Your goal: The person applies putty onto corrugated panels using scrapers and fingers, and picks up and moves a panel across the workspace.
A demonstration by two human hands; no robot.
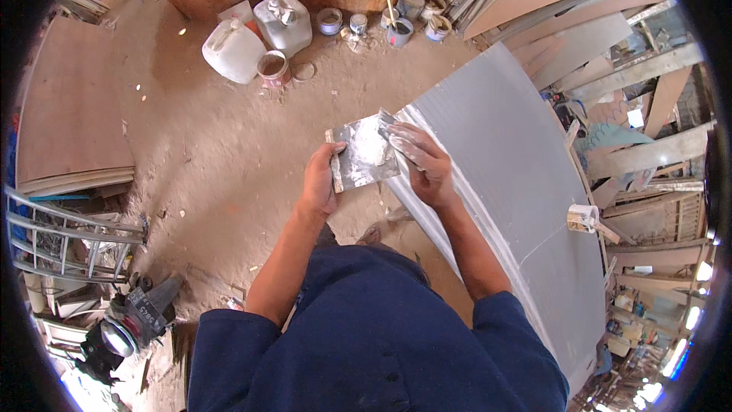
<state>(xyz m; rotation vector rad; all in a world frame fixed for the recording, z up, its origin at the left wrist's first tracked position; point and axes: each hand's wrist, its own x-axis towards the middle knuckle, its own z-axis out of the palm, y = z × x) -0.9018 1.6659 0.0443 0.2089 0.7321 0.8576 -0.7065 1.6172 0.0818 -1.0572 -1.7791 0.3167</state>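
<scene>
My left hand (323,177) grips the edge of a flat putty board (364,151), its thumb on top by a pale strip. White putty (369,143) is spread over the board's face. My right hand (422,160), its fingers coated in white, holds a thin dark spreader (386,121) at the board's right edge. To the right lies a large grey-painted panel (503,126) with white streaks along its near edge.
A small tub (582,218) stands on the panel's far right side. Paint cans (399,33) and white plastic jerrycans (233,51) stand on the dirt floor ahead. Stacked plywood sheets (74,109), a metal frame (68,240) and a motorcycle (128,320) are at left.
</scene>
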